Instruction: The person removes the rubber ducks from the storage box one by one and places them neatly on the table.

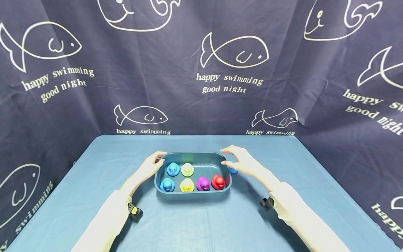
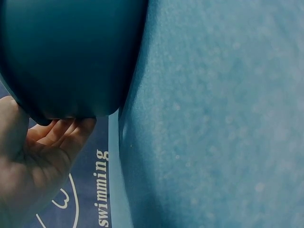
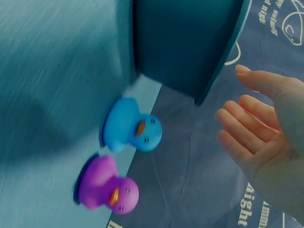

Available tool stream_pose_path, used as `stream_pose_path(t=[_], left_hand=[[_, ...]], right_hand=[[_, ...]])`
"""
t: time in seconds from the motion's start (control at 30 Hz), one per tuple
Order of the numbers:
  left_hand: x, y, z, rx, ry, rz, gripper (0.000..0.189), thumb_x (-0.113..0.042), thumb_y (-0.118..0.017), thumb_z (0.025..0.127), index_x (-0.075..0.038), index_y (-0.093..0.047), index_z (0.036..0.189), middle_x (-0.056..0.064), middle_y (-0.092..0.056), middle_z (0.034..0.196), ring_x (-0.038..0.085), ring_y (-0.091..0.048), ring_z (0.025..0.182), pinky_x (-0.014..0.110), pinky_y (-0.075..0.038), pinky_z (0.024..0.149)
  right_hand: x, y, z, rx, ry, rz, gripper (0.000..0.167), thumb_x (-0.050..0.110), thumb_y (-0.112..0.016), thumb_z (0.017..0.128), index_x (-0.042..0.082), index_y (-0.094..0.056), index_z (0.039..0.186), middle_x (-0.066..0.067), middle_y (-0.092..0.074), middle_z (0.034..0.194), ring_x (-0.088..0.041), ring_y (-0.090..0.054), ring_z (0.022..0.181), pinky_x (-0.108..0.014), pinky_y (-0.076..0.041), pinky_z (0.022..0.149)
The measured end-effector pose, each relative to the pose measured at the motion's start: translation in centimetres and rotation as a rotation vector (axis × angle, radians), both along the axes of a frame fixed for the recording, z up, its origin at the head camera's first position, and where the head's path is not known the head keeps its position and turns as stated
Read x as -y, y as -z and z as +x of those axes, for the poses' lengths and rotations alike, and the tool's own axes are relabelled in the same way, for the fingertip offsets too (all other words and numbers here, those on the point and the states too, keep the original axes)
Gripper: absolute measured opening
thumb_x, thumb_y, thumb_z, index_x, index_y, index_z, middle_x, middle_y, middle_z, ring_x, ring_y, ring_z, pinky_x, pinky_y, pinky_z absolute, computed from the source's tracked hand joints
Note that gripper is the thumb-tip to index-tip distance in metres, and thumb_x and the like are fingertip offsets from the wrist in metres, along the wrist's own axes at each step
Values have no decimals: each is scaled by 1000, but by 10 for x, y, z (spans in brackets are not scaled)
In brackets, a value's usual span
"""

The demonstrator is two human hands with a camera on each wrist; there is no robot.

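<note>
A teal oblong bin (image 1: 195,196) sits on the table with several rubber ducks inside. In the head view these are a blue duck (image 1: 173,169), a pale green duck (image 1: 187,169), another blue duck (image 1: 167,184), a yellow duck (image 1: 187,185), a purple duck (image 1: 203,184) and a red duck (image 1: 218,182). My left hand (image 2: 45,152) touches the bin's left end, its fingers loosely bent against the wall and thumb beside the rim. Apart from the right end, my right hand (image 3: 266,123) spreads its fingers around nothing.
Outside the bin on the right, a blue duck (image 3: 130,126) and a purple duck (image 3: 107,185) stand on the table; in the head view the right hand mostly covers that spot. A blue cloth covers the table (image 1: 195,227). Behind hangs a dark fish-print curtain (image 1: 182,70).
</note>
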State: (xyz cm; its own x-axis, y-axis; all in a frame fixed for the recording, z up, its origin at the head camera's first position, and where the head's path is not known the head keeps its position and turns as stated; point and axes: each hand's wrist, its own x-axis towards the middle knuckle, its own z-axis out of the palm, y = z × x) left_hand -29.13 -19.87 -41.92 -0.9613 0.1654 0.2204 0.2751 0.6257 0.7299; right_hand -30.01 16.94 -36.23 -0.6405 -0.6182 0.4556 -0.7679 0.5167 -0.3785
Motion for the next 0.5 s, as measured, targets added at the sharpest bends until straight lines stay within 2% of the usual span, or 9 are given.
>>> stream_pose_path(t=[0.3, 0.5], left_hand=[[0, 1, 0, -1, 5, 0, 33, -8, -51, 94, -1, -53, 126, 20, -59, 122, 31, -56, 108, 45, -43, 90], [0, 1, -1, 2, -5, -7, 33, -9, -51, 94, -3, -54, 126, 19, -59, 122, 30, -56, 106, 42, -43, 87]], right_hand=[[26, 4, 3, 5, -69, 15, 38, 14, -73, 79, 2, -63, 113, -10, -66, 110, -23, -62, 104, -39, -46, 92], [40, 5, 3, 1, -86, 12, 37, 15, -73, 79, 2, -64, 113, -11, -67, 111, -22, -61, 104, -38, -45, 93]])
